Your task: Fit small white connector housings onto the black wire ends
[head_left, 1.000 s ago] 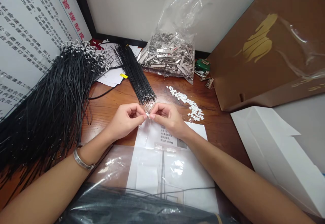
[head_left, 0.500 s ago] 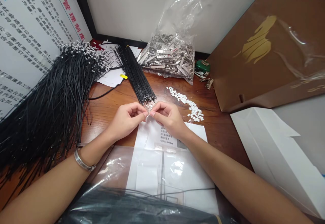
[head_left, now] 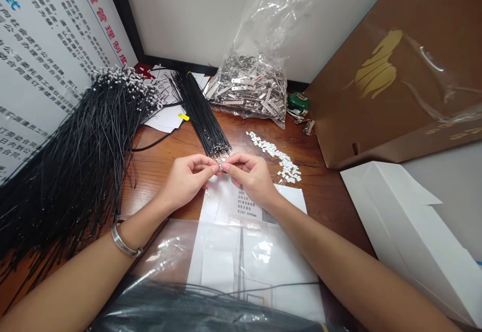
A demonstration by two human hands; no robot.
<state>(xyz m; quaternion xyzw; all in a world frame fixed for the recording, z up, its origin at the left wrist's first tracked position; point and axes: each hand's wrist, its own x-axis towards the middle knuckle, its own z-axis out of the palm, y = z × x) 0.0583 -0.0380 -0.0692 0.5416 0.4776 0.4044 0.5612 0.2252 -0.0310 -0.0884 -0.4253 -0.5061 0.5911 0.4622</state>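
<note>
My left hand (head_left: 190, 179) and my right hand (head_left: 250, 174) meet at the middle of the table, thumbs and forefingers pinched. Between the fingertips is something small, too tiny to make out. Just beyond them lie the tips of a bundle of black wires (head_left: 203, 113), tied at its far end. To the right of my right hand, small white pieces (head_left: 280, 158) are scattered in a curved band. Under my hands are white printed sheets (head_left: 248, 201), partly covered by clear plastic.
A large heap of black wires with white ends (head_left: 86, 146) fills the left side. At the back stands a clear bag of metal strips (head_left: 252, 88), beside a green tape measure (head_left: 298, 102). A brown box (head_left: 406, 71) and white carton (head_left: 406, 236) line the right. Bagged black wires (head_left: 211, 312) lie nearest me.
The fingertips have shifted slightly against each other, still pinched close together. The camera view has tilted a little; the things on the table have stayed put.
</note>
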